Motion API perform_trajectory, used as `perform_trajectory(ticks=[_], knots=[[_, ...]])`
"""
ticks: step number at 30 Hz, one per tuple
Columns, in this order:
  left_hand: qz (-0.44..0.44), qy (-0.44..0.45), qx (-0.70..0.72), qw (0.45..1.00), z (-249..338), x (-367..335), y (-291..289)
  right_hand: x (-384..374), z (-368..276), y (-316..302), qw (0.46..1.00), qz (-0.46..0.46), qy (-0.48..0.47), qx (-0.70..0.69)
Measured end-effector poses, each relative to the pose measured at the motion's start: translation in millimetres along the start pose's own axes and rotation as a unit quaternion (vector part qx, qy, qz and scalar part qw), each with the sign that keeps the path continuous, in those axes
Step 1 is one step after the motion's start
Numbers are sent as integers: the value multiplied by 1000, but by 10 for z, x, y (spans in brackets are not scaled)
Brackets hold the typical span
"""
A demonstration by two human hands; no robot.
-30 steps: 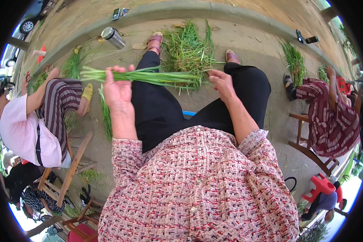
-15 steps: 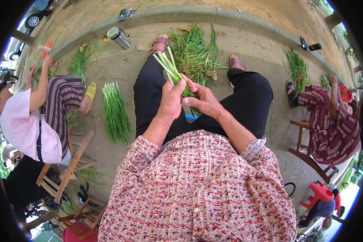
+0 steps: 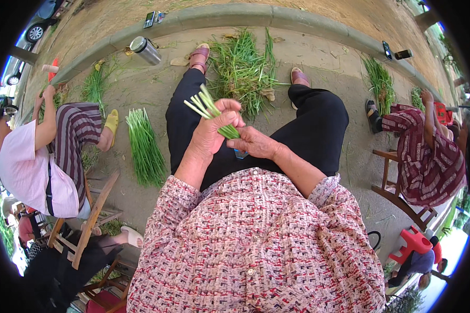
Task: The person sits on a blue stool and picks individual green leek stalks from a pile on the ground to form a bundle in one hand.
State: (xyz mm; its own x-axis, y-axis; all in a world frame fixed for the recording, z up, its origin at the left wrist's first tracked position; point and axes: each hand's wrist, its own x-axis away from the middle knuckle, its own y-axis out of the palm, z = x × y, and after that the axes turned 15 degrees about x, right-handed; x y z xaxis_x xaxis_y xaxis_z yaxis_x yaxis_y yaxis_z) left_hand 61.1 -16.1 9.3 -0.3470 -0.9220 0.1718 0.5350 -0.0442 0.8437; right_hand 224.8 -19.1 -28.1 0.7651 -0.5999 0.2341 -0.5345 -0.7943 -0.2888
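Observation:
A small bunch of chives (image 3: 203, 103), green with pale cut ends, is gripped in my left hand (image 3: 209, 133). Its pale ends point up and to the left, a little fanned out. My right hand (image 3: 256, 142) is closed at the lower part of the same bunch, touching my left fingers; my hands hide the leafy end. On the ground left of my leg lies a neat pile of chives (image 3: 144, 148), pale ends away from me. Between my feet is a loose, tangled heap of chives (image 3: 240, 70) mixed with dry leaves.
A steel flask (image 3: 145, 50) and a phone (image 3: 149, 20) are by the curb (image 3: 219, 18). People sit at the left (image 3: 36, 161) and right (image 3: 423, 151), with more chives (image 3: 379, 86) by the right one. A red stool (image 3: 411, 244) stands behind.
My hands have shifted slightly left and down with the bunch, which now leans further left. My right fingers have closed in at its lower part. Behind on the left, another person's foot has appeared.

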Motion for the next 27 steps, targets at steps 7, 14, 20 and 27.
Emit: perform_trajectory(ticks=[7, 14, 20, 27], knots=[[120, 36, -71, 990, 8, -25, -328, -204, 355, -285, 989, -24, -34, 144], [163, -2, -170, 972, -86, -192, -591, -514, 2079, -1088, 902, 17, 286, 323], [190, -39, -232, 953, -155, -295, -673, -743, 1842, -1215, 867, 71, 420, 258], [176, -102, -291, 935, -182, -437, -647, -1100, 2386, -1139, 894, 132, 395, 168]])
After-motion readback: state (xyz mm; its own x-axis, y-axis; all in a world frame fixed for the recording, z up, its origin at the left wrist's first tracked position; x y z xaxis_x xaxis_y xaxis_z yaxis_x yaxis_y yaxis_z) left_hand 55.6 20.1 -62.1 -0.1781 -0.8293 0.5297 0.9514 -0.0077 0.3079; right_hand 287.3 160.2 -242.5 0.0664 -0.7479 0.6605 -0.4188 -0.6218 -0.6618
